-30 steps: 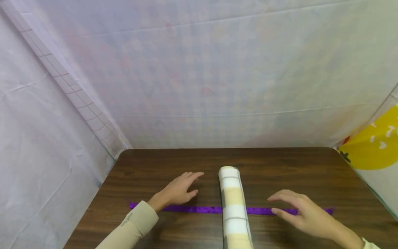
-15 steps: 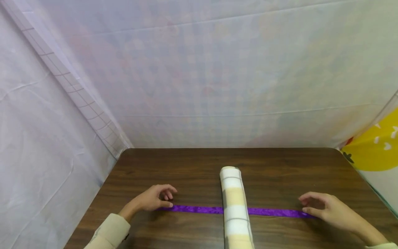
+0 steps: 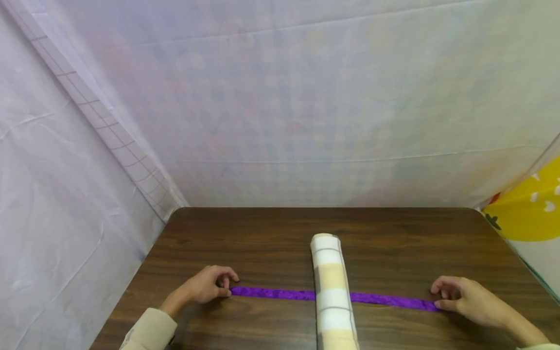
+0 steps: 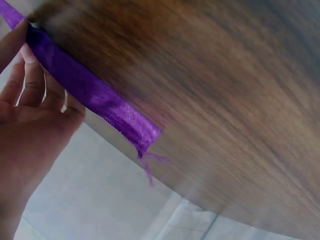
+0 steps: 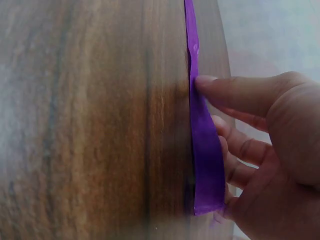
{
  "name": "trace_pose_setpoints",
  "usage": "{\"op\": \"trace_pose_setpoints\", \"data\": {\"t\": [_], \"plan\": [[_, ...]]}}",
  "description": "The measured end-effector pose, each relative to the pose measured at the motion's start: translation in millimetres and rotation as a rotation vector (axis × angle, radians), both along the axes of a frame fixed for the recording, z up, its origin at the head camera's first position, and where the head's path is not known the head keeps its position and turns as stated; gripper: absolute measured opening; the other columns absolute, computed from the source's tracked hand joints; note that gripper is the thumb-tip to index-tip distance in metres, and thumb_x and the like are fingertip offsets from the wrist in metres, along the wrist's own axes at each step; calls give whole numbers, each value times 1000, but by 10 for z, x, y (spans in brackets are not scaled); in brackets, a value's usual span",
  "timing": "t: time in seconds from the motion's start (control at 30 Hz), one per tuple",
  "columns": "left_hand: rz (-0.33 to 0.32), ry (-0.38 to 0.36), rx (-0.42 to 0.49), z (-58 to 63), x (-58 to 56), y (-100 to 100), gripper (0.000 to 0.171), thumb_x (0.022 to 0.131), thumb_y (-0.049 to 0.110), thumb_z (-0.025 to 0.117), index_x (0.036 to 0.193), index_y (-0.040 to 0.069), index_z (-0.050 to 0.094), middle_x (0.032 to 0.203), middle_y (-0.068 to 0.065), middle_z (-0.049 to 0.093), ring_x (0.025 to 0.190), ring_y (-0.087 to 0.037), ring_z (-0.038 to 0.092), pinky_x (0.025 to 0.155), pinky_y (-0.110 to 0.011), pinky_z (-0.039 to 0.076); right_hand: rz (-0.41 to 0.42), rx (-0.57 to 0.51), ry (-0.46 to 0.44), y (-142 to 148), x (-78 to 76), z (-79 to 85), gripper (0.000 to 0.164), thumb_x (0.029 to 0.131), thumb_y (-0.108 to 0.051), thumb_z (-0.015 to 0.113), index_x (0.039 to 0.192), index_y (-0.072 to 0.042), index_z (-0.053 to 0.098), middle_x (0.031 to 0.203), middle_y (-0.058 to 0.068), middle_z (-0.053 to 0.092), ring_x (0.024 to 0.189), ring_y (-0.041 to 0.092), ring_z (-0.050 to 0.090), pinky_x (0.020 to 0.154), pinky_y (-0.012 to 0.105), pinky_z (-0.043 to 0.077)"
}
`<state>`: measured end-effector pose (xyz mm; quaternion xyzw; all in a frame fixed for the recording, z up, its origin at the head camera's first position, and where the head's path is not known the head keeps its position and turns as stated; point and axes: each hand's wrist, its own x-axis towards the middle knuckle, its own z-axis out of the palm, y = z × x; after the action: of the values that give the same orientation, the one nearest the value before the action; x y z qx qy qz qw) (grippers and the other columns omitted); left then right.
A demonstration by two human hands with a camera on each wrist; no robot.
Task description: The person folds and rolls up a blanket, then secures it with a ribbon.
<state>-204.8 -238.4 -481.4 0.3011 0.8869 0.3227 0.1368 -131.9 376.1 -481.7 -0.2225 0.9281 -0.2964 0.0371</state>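
Note:
A purple ribbon [image 3: 275, 294] stretches left to right across the table, passing under a rolled checked cloth [image 3: 333, 296] in white, yellow and grey. My left hand [image 3: 207, 284] pinches the ribbon near its left end between thumb and fingers. In the left wrist view the frayed tail of the ribbon [image 4: 95, 95] hangs past that pinch. Near the opposite end my right hand [image 3: 470, 299] pinches it too, and the right wrist view has a short tail of ribbon [image 5: 207, 165] below the thumb.
The dark wood-grain table [image 3: 245, 228] backs onto a pale hanging sheet [image 3: 306, 107]. White sheeting [image 3: 57, 194] hangs on the left side. A yellow patterned cloth [image 3: 529, 214] shows beyond the right edge.
Both hands have moved outward, away from the rolled cloth, and now pinch the ribbon near its two ends. The rolled cloth stays in place on the table.

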Motion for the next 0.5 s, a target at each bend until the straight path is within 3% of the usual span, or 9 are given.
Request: {"op": "trace_pose_setpoints", "data": {"t": [0.23,0.5], "plan": [[28,-33,3,17,-18,7,14,82,8,68,95,12,68,75,4,55,70,-8,50,65,-23,42,94,-71,-57,22,-16,40,10,88,-8,62,82,-15,56,74,-11,57,65,2,52,52,22,39],[25,-149,43,28,-27,8,5,85,19,67,86,14,67,84,2,59,79,-13,53,69,-26,43,84,-98,-41,62,-26,49,9,88,-7,61,85,-12,55,74,-8,59,67,3,54,54,21,39]]}}
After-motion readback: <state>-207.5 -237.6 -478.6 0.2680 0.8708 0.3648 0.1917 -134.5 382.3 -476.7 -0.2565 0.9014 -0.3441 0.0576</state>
